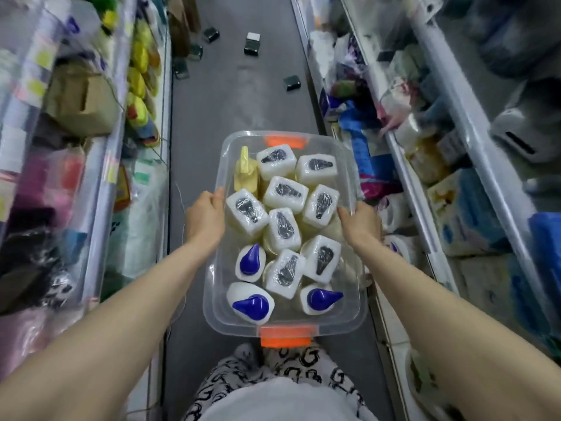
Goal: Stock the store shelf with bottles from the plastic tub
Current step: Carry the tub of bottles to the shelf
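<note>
From my remote seat I see the clear, rounded-corner plastic tub (359,299) held up in the middle of the frame, above the smooth grey aisle floor (243,101) and level between two bare forearms. The left hand (205,214) grips the tub's left rim with the thumb hooked over the edge; its other fingers wrap down the outside wall and I cannot see their tips. The right hand (361,223) clamps the right rim the same way, thumb on top and fingers tucked out of sight beneath. A bright orange plastic latch (285,337) sits on the near short end and a second orange latch (285,141) on the far one. Inside, packed upright and touching, stand squarish white plastic bottles with dark caps under glossy shrink film (285,191), three rounder white bottles with blue teardrop caps (250,302) at the near end, and one pale yellow trigger-spray bottle (245,174) in the far left corner. Along the right of the frame runs a white metal store shelf (440,95) crowded with soft, crinkled packets, blurred. On the left, another shelf with clear plastic fronts (100,165) holds a creased brown cardboard box (85,98). Small dark cube-shaped boxes (252,44) lie scattered on the floor in the upper centre. At the bottom are black-and-white patterned trousers (288,363).
</note>
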`<action>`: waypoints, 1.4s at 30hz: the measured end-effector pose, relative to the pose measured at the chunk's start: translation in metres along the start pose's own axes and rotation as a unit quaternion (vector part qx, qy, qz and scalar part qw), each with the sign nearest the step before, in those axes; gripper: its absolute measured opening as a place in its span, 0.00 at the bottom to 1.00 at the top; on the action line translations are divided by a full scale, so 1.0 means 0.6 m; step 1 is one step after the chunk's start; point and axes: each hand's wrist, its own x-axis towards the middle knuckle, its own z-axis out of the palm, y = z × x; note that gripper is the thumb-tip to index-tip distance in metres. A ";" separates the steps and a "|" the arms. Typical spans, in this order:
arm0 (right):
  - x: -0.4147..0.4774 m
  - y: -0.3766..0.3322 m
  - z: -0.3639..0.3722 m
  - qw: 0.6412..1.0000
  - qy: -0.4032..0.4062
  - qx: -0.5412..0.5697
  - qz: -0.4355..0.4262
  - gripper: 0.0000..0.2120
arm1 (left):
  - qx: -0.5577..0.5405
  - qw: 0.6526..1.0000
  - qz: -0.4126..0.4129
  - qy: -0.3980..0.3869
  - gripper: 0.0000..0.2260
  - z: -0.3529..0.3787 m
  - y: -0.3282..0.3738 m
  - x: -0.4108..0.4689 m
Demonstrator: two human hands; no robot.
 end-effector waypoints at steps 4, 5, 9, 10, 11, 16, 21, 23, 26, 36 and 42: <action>0.151 -0.105 0.008 1.000 -0.007 -0.022 -0.007 0.15 | 0.023 1.000 -0.010 0.019 0.18 0.017 0.078 0.154; 0.184 -0.132 0.008 0.999 -0.009 -0.030 -0.012 0.15 | 0.036 0.999 -0.010 0.028 0.18 0.018 0.099 0.186; 0.302 -0.234 0.013 0.998 -0.014 -0.048 -0.024 0.14 | 0.026 0.999 -0.024 0.030 0.19 0.021 0.168 0.313; 0.330 -0.257 0.017 0.998 -0.013 -0.049 -0.027 0.13 | 0.023 0.999 -0.024 0.029 0.19 0.022 0.183 0.347; 0.365 -0.282 0.025 0.999 -0.011 -0.042 -0.025 0.12 | 0.020 0.999 -0.020 0.025 0.19 0.024 0.199 0.391; 0.501 -0.373 0.063 0.999 0.005 -0.039 0.012 0.07 | 0.034 0.999 0.023 -0.016 0.20 0.046 0.267 0.592; 0.630 -0.455 0.098 0.998 0.018 -0.039 0.046 0.09 | 0.049 0.997 0.037 -0.046 0.21 0.069 0.329 0.768; 0.682 -0.481 0.106 0.998 0.014 -0.028 0.055 0.10 | 0.065 0.995 0.044 -0.054 0.21 0.085 0.352 0.832; 0.765 -0.503 0.115 0.997 0.006 -0.030 0.073 0.09 | 0.083 0.993 0.041 -0.078 0.21 0.126 0.381 0.915; 1.064 -0.513 0.139 0.994 -0.008 -0.066 0.084 0.14 | 0.107 0.987 -0.009 -0.119 0.18 0.295 0.464 1.111; 1.188 -0.478 0.201 0.990 0.013 -0.083 0.116 0.14 | 0.115 0.975 -0.020 -0.189 0.20 0.419 0.440 1.228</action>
